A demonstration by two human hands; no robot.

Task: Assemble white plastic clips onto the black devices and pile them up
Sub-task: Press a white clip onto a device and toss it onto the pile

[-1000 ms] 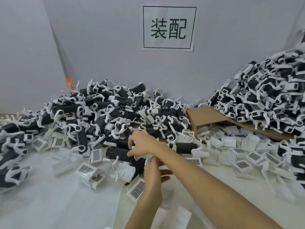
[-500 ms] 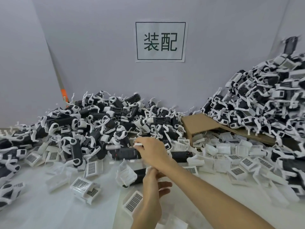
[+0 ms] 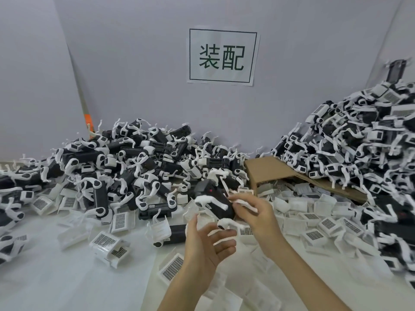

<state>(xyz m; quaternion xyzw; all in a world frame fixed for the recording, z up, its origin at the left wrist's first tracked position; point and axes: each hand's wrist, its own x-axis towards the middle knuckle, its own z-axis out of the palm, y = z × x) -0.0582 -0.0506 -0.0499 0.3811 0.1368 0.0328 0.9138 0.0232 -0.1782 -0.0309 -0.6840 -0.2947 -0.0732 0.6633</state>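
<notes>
Low in the middle, the left hand [image 3: 207, 243] had loose, spread fingers and held nothing. Just above it, the right hand [image 3: 258, 217] pinched a white clip [image 3: 243, 203] on the black device [image 3: 216, 198]. It looked clipped, so next it should go on the pile [image 3: 134, 167] behind.

On my feed I see a pale lavender-grey back wall [image 3: 134, 86], evenly lit, with a white paper sign [image 3: 222, 56] stuck high on it showing two dark green characters inside a thin rectangular border. A plain left panel [image 3: 29, 86] of the same colour meets it along a slanted seam with an orange strip [image 3: 87, 122] low in it. The work surface [image 3: 56, 277] below is white, and a brown cardboard piece [image 3: 267, 173] lies near the wall on the right.
</notes>
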